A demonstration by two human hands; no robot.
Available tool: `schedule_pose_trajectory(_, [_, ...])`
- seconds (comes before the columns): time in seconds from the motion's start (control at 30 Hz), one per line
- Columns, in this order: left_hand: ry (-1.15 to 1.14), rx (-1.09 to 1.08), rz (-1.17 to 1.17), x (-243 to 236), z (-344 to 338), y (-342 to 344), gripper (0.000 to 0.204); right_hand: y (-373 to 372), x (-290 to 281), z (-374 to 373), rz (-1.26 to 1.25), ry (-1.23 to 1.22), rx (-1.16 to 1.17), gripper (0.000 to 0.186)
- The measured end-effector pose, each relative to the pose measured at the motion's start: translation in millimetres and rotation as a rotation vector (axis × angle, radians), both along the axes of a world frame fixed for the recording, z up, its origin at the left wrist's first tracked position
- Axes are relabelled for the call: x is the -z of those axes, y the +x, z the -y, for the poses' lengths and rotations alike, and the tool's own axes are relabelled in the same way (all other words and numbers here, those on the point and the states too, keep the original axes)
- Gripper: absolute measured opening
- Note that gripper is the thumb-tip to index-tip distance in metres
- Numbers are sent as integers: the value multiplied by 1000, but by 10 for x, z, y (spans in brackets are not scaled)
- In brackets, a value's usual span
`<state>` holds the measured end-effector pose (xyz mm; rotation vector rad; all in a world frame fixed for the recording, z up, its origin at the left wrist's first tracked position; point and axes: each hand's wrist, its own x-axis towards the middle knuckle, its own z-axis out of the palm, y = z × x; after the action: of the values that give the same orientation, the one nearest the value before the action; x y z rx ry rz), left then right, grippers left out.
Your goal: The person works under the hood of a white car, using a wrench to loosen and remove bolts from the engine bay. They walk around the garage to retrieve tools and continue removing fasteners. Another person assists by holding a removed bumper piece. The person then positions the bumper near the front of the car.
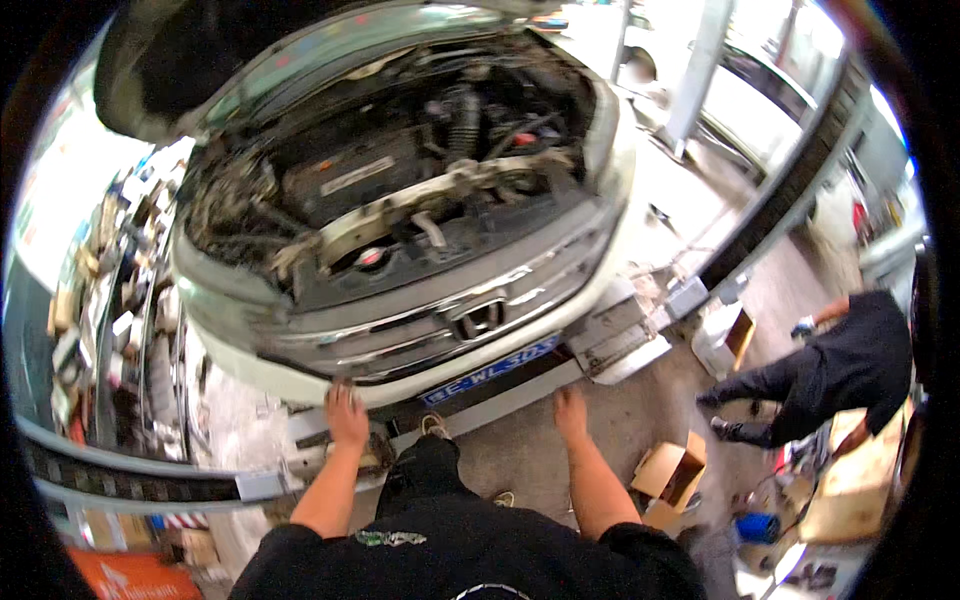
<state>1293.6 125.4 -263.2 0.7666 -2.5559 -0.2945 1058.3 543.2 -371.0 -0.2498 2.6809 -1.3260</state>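
In front of me stands a white car with its hood raised; its engine bay [360,180] lies exposed. My left hand [346,414] is at the lower edge of the white front bumper [265,372], fingers stretched forward and holding nothing visible. Whether it touches the bumper I cannot tell. Lower and to the right, my right hand [571,414] hangs in front of the bumper's right part, near a grey lift beam [490,408]. Its fingers are too small and blurred to read. Between the hands are the grille [485,320] and a blue licence plate [490,372].
Lift posts [700,75] rise at the far right. A person in dark clothes [850,350] bends over at the right, near a cardboard box [670,475] and a blue cylindrical thing [757,527]. Cluttered shelving [120,290] runs along the left.
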Motion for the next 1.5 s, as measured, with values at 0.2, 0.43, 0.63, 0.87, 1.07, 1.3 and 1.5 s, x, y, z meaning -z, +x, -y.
schedule_pose_trajectory(0.2, [503, 87, 1198, 1144, -390, 1953, 36, 2917, 1579, -2796, 842, 520, 521, 32])
schedule_pose_trajectory(0.43, [336, 548, 1363, 1718, -153, 977, 42, 4691, 1077, -3856, 884, 510, 1191, 35])
schedule_pose_trajectory(0.63, [460, 767, 961, 1780, -1520, -1059, 42, 5336, 1344, -3487, 905, 837, 262, 34])
schedule_pose_trajectory(0.87, [1096, 933, 662, 927, -2587, -1453, 32, 4038, -246, -1750, 826, 334, 364, 45])
schedule_pose_trajectory(1.07, [411, 1031, 1113, 2086, -1588, -839, 42, 4247, -63, -1741, 568, 179, 892, 44])
schedule_pose_trajectory(1.3, [122, 1001, 1617, 2634, -226, -585, 40, 5364, 1064, -1449, 1076, 419, 669, 39])
schedule_pose_trajectory(1.5, [195, 1019, 1397, 2724, -218, -1197, 40, 4856, 1045, -1418, 1088, 44, 861, 38])
